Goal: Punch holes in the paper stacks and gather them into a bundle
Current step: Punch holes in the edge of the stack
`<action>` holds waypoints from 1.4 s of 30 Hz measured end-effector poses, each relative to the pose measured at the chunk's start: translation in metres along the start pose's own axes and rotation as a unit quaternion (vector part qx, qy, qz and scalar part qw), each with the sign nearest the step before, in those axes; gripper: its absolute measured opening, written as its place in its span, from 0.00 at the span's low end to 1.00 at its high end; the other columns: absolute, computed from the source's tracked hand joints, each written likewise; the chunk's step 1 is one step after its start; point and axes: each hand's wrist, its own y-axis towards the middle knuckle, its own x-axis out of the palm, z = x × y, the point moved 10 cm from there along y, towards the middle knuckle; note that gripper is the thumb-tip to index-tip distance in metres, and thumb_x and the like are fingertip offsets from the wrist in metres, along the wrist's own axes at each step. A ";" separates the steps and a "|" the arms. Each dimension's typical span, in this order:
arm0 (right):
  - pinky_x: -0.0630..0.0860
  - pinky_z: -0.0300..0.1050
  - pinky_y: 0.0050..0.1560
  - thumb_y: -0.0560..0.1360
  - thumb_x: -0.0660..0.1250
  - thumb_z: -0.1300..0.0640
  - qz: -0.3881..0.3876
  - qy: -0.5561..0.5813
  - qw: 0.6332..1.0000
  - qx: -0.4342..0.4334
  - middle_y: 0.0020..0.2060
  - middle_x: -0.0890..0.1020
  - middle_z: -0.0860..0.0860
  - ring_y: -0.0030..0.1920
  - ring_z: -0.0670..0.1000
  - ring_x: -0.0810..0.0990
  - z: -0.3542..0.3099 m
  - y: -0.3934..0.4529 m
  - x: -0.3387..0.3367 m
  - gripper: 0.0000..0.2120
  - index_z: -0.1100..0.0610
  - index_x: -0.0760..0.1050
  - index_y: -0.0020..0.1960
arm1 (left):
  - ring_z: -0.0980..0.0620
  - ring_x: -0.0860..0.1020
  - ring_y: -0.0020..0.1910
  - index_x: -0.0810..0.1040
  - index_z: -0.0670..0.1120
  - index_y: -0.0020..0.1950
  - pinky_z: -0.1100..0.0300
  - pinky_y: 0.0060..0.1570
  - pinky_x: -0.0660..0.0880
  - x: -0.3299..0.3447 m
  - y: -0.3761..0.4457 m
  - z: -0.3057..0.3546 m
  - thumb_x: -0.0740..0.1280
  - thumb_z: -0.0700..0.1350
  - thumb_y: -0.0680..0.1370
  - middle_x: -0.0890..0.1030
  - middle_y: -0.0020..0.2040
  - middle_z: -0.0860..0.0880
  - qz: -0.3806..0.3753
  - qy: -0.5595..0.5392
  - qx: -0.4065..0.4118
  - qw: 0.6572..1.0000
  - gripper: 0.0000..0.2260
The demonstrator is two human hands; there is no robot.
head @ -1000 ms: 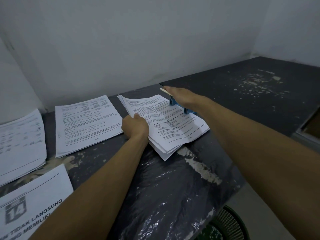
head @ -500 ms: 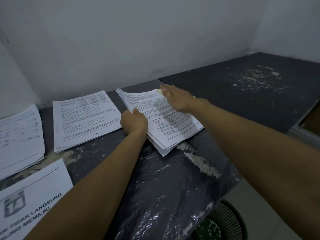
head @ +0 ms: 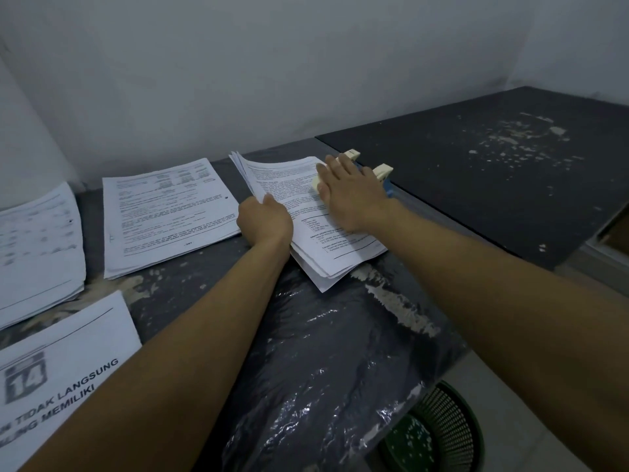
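With one paper stack point(head: 306, 212) seated in the hole punch point(head: 371, 173), gripped by left hand point(head: 264, 220), right hand point(head: 350, 189) pressing flat-fingered, three stacks on the surface point(head: 306, 335) remain ungathered.

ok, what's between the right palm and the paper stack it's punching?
Head view: the hole punch sits under the right hand, its cream lever pressed flat, clamping the paper stack's edge.

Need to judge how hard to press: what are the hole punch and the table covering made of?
Hole punch: cream lever tabs and blue base look like matte plastic or painted metal; mostly hidden under the right hand. Table covering: thin glossy dark plastic film, wrinkled, with glare and peeled patches.
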 end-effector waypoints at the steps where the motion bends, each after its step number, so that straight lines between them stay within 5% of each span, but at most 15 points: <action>1: 0.50 0.59 0.76 0.85 0.41 0.48 0.004 -0.006 1.000 0.003 0.80 0.47 0.52 0.80 0.54 0.44 0.000 -0.001 0.001 0.26 0.55 0.45 0.81 | 0.45 0.80 0.53 0.79 0.38 0.58 0.54 0.52 0.77 0.000 0.000 0.000 0.61 0.45 0.84 0.82 0.57 0.42 -0.001 -0.001 0.000 1.000 0.12; 8: 0.50 0.58 0.76 0.85 0.42 0.48 -0.012 0.066 0.998 0.012 0.80 0.49 0.51 0.80 0.53 0.46 0.002 0.004 -0.009 0.25 0.53 0.48 0.81 | 0.42 0.80 0.55 0.79 0.37 0.59 0.51 0.54 0.78 -0.001 -0.001 0.003 0.61 0.45 0.84 0.81 0.58 0.41 0.004 0.020 0.003 1.000 0.13; 11: 0.57 0.58 0.71 0.84 0.41 0.42 -0.015 0.196 0.980 0.023 0.78 0.61 0.49 0.77 0.55 0.58 0.008 0.008 -0.027 0.26 0.48 0.61 0.77 | 0.43 0.80 0.54 0.79 0.36 0.58 0.56 0.48 0.75 -0.001 -0.001 0.002 0.61 0.45 0.84 0.81 0.57 0.41 0.008 0.022 0.007 1.000 0.13; 14: 0.64 0.59 0.70 0.77 0.43 0.29 -0.030 0.303 0.951 0.058 0.67 0.74 0.46 0.66 0.54 0.71 0.019 0.008 -0.037 0.28 0.38 0.74 0.63 | 0.42 0.80 0.54 0.79 0.36 0.58 0.53 0.52 0.77 -0.001 -0.002 0.003 0.61 0.45 0.84 0.81 0.57 0.40 0.006 0.018 0.014 1.000 0.14; 18: 0.69 0.54 0.64 0.78 0.51 0.31 0.013 0.350 0.933 0.084 0.67 0.77 0.47 0.64 0.53 0.74 0.032 0.012 -0.042 0.30 0.47 0.74 0.68 | 0.41 0.80 0.53 0.79 0.36 0.57 0.49 0.53 0.79 -0.001 -0.001 0.002 0.61 0.46 0.84 0.81 0.55 0.40 0.005 0.017 0.019 1.000 0.14; 21: 0.67 0.48 0.49 0.77 0.53 0.32 0.038 0.389 0.913 0.116 0.50 0.79 0.40 0.45 0.45 0.75 0.041 0.013 -0.046 0.25 0.45 0.78 0.60 | 0.42 0.80 0.52 0.79 0.36 0.56 0.50 0.52 0.78 -0.001 -0.001 0.003 0.61 0.46 0.84 0.81 0.55 0.40 0.008 0.017 0.026 0.999 0.15; 24: 0.66 0.49 0.48 0.76 0.52 0.31 0.035 0.400 0.907 0.129 0.42 0.76 0.40 0.46 0.48 0.77 0.043 0.012 -0.047 0.20 0.44 0.75 0.49 | 0.41 0.80 0.52 0.79 0.35 0.54 0.46 0.54 0.79 -0.002 -0.002 0.003 0.60 0.47 0.84 0.81 0.54 0.39 0.008 0.008 0.033 0.999 0.15; 26: 0.66 0.49 0.50 0.77 0.52 0.31 0.031 0.403 0.906 0.126 0.45 0.78 0.42 0.52 0.52 0.77 0.043 0.014 -0.044 0.22 0.44 0.77 0.51 | 0.41 0.80 0.51 0.79 0.35 0.53 0.47 0.53 0.79 -0.003 -0.003 0.003 0.60 0.46 0.84 0.81 0.53 0.39 0.013 -0.003 0.033 0.999 0.15; 30: 0.64 0.48 0.55 0.77 0.52 0.32 0.021 0.409 0.905 0.116 0.68 0.75 0.49 0.63 0.54 0.74 0.043 0.017 -0.043 0.31 0.48 0.72 0.71 | 0.43 0.80 0.49 0.79 0.35 0.54 0.51 0.50 0.79 -0.008 -0.004 -0.003 0.60 0.45 0.84 0.81 0.52 0.40 0.028 -0.023 0.009 0.999 0.14; 37: 0.68 0.48 0.56 0.75 0.59 0.33 -0.006 0.473 0.872 0.124 0.67 0.76 0.48 0.51 0.46 0.77 0.042 0.016 -0.040 0.30 0.46 0.70 0.73 | 0.46 0.78 0.45 0.77 0.38 0.50 0.54 0.46 0.76 -0.011 -0.006 -0.003 0.61 0.45 0.84 0.78 0.47 0.44 0.011 -0.034 -0.005 0.999 0.12; 42: 0.68 0.47 0.57 0.77 0.62 0.39 -0.015 0.485 0.862 0.147 0.68 0.76 0.51 0.65 0.54 0.74 0.039 0.013 -0.044 0.27 0.52 0.73 0.71 | 0.47 0.77 0.42 0.76 0.41 0.47 0.56 0.44 0.74 -0.025 -0.008 -0.006 0.62 0.46 0.84 0.78 0.42 0.48 0.007 -0.042 -0.006 0.999 0.10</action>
